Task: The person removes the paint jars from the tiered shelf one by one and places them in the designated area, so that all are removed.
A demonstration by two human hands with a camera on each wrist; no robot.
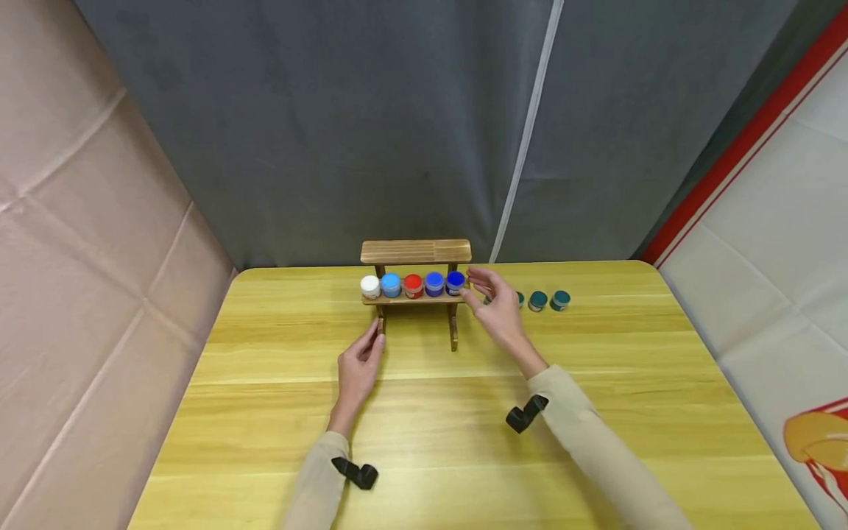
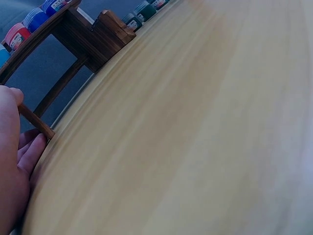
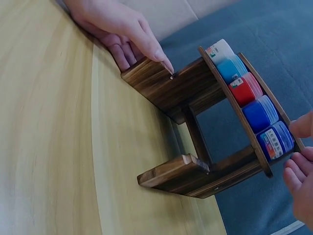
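Observation:
A two-tier wooden rack (image 1: 416,252) stands near the table's back edge, like a small bench. On its lower shelf sit a white jar (image 1: 370,287), a light blue jar (image 1: 391,285), a red jar (image 1: 414,285), a blue jar (image 1: 433,284) and, at the right end, a dark blue jar (image 1: 455,283). My left hand (image 1: 358,372) pinches the front of the rack's left leg (image 3: 149,81) between thumb and fingers. Beside the dark blue jar is my right hand (image 1: 497,309), its fingers extended and spread, fingertips right at the jar's side.
Several dark green jars stand in a row on the table right of the rack, including one at the far end (image 1: 559,299); my right hand partly hides the nearest ones. A grey curtain (image 1: 331,132) hangs behind the table (image 1: 424,442). Each sleeve carries a small black camera.

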